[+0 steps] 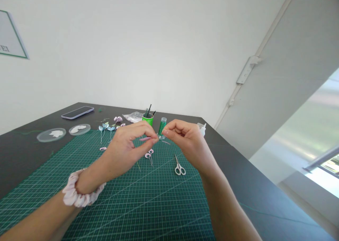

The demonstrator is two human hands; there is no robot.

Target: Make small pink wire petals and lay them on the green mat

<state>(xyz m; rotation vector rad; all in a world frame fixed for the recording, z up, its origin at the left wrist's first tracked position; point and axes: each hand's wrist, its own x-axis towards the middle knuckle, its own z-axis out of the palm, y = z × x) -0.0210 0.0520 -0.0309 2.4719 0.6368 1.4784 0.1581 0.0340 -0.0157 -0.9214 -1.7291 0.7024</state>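
Both my hands are raised over the green cutting mat, fingertips close together. My left hand, with a pale scrunchie on its wrist, pinches thumb against forefinger. A thin pink piece shows in the gap of that hand; whether it is held or lies behind, I cannot tell. Thumb and forefinger of my right hand are also pressed together. Whatever lies between the fingertips is too fine to make out. Below them are small pink loops on wire stems and white-handled scissors.
Behind my hands stand a green spool and a green cup of tools, beside a clear plastic bag. Blue wire flowers, two shallow dishes with white pieces and a phone are leftward. A white-tipped bottle is right.
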